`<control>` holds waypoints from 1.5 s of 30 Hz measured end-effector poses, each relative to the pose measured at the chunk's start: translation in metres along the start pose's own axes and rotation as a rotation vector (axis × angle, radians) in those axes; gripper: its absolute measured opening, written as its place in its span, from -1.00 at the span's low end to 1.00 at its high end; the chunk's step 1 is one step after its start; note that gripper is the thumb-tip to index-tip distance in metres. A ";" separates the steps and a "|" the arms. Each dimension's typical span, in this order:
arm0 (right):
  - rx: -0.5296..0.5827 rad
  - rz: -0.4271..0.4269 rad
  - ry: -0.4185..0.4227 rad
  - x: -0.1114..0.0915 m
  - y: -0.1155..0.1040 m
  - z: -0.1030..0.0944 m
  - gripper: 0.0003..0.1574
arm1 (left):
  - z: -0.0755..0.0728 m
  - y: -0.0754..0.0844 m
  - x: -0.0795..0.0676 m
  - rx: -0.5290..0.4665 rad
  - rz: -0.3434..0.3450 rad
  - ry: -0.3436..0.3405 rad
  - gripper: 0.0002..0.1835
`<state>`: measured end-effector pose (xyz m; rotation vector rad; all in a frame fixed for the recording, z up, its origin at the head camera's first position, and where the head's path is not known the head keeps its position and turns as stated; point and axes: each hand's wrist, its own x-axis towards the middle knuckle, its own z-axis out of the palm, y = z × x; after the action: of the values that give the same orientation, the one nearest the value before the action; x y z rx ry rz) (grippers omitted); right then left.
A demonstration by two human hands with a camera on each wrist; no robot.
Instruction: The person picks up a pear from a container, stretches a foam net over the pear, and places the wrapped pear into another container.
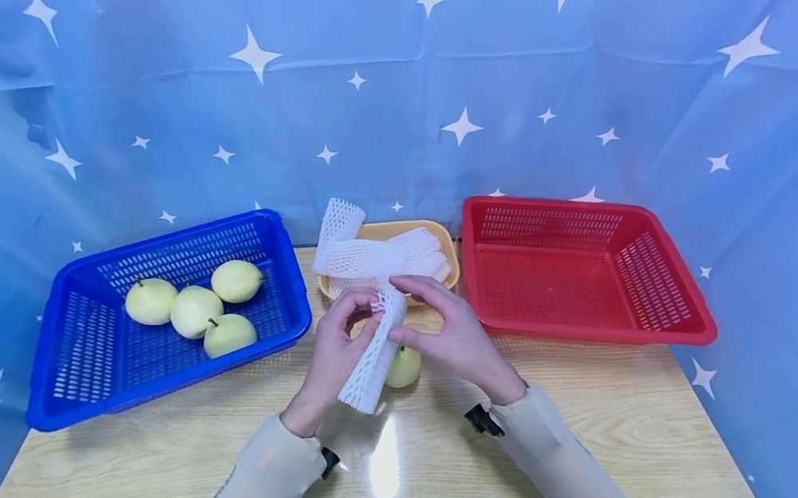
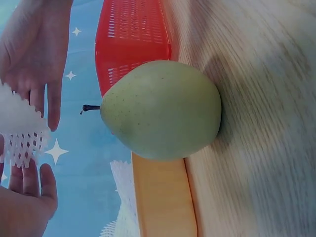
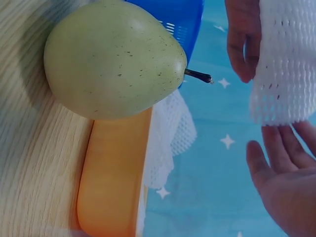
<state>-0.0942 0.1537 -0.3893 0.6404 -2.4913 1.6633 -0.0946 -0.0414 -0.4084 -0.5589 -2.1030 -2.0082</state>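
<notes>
A white foam net sleeve is held up between the two hands, slanting down toward the left. My left hand grips it from the left, with thumb and fingers near its upper part. On the other side my right hand pinches its right edge between thumb and fingertips. Below and behind the sleeve a pale green pear stands on the table, stem up, partly covered in the head view. Both wrist views show this pear whole, apart from the hands and the sleeve.
To the left a blue basket holds several pears. Behind the hands, a yellow-orange tray bears more foam net sleeves. A red basket stands to the right. A blue star-patterned curtain hangs behind the table.
</notes>
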 end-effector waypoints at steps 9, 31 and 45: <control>0.074 -0.006 0.090 -0.003 0.001 0.004 -0.71 | -0.005 0.002 -0.003 0.121 -0.062 0.024 -0.85; 0.637 0.137 0.236 -0.015 0.011 0.018 -0.93 | -0.001 -0.010 -0.015 -0.311 -0.158 0.035 -0.86; 0.758 0.336 0.198 -0.025 0.018 0.027 -0.93 | 0.007 -0.021 -0.021 -0.225 -0.274 0.124 -0.90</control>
<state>-0.0741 0.1427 -0.4236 0.0658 -1.8548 2.6614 -0.0828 -0.0377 -0.4362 -0.1759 -1.9847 -2.3797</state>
